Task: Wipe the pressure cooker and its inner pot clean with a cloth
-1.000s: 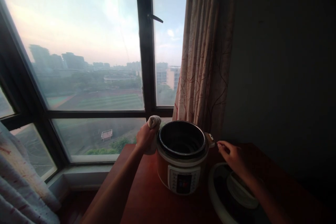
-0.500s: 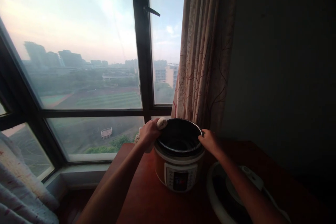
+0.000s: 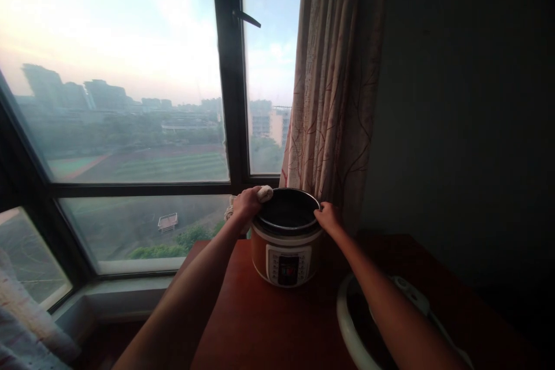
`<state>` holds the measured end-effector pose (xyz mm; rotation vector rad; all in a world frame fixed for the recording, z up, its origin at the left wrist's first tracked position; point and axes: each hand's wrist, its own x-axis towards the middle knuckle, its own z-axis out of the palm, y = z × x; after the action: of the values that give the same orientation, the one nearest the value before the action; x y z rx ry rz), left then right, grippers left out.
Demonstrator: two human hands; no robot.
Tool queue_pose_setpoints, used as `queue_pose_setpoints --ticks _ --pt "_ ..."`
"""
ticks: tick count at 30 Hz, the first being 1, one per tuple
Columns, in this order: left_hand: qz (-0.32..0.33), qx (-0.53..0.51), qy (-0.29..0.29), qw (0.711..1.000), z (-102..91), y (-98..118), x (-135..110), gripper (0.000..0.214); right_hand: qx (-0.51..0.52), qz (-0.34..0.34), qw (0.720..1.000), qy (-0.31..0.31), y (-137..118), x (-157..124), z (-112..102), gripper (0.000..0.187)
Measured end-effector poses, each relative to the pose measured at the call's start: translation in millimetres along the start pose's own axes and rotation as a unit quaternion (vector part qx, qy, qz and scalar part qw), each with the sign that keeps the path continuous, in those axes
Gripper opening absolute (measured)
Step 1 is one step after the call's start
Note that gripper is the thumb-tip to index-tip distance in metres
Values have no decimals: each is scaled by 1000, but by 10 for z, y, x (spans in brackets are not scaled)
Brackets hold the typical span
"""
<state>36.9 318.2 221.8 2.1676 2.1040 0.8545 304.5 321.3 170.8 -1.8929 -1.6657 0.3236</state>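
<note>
An orange-and-white electric pressure cooker stands on the table, its lit control panel facing me. Its dark inner pot is uncovered, with the rim a little above the cooker's body. My left hand is closed around a pale bunched cloth at the left side of that rim. On the right, the fingers of my right hand pinch the pot's rim directly. The inside of the pot is too dark to make out.
A round white-edged lid lies on the reddish table, partly under my right forearm. Behind the cooker hangs a patterned curtain. A framed window borders the table, and another curtain hangs at lower left.
The cooker, with both hands on its pot, now appears slightly farther away and to the left. My view has shifted a little too. Both grips look the same.
</note>
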Motion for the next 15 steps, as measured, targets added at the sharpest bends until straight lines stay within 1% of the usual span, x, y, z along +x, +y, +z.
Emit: queue_pose_setpoints --ticks 3,6,9,11,13,15 --pt "4 -16 11 1000 -37 12 -24 42 37 -5 999 12 10 -35 -34 25" --pt "-1 -33 35 999 -131 48 -16 43 89 -20 995 36 -33 -14 -120 24" --pt "-6 -52 72 996 -303 117 27 47 147 -39 986 72 -136 32 -292 21" --pt "-8 -65 100 993 -466 179 47 51 186 -53 976 99 -225 26 -469 21" --pt "-3 -86 132 988 -662 244 21 52 226 -68 964 123 -317 -45 -687 36" --pt "9 -142 160 977 -873 301 -85 51 264 -83 951 136 -390 -202 -917 52"
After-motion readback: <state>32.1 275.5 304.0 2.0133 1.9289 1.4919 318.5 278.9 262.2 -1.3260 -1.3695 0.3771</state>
